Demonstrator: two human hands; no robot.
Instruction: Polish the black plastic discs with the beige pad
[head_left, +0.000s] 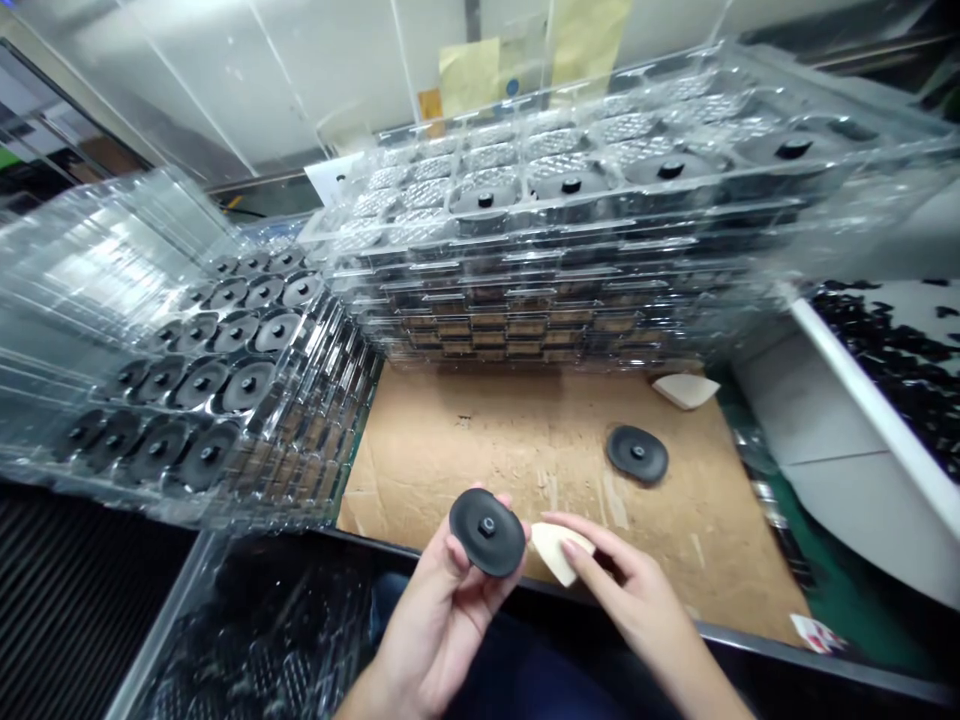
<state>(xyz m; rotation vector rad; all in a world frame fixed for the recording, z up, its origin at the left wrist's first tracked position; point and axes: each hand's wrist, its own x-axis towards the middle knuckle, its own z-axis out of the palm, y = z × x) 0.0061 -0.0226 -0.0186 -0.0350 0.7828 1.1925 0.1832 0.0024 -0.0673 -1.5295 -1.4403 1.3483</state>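
My left hand grips a black oval disc with a small central stud, its flat face turned up toward me. My right hand holds a cream wedge-shaped sponge close to the disc's lower right edge. A second black disc lies flat on a brown cardboard sheet, just beyond my right hand. A second cream sponge wedge rests near the cardboard's far edge.
Tall stacks of clear plastic trays holding black discs in rows stand behind the cardboard, and another stack leans at the left. A bin of loose black parts sits at the right, behind a white rim.
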